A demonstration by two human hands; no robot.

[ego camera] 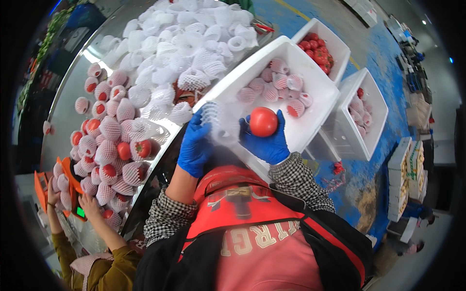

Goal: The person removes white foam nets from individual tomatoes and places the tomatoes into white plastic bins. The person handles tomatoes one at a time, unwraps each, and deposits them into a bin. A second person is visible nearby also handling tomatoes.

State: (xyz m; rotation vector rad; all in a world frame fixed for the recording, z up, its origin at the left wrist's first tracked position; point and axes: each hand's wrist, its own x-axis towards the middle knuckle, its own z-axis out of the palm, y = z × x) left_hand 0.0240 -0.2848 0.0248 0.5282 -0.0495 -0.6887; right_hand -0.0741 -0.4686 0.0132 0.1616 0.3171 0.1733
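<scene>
My right hand (267,143), in a blue glove, holds a bare red tomato (263,122) on its palm, over the near side of a white foam box (225,87). In that box lies a cluster of tomatoes in white foam net sleeves (280,80). Blurred by motion, an unfilled white foam net sleeve (218,122) is held by my left hand (196,142), also blue-gloved, at the box's near left corner. A big heap of loose foam net sleeves (182,43) covers the far part of the metal table (65,105).
Netted tomatoes (109,156) are piled on the table at left. A co-worker's hands (91,209) are beside an orange scale (69,174) with netted fruit. Beyond my box stand a foam box of bare tomatoes (338,43) and another with netted ones (380,109).
</scene>
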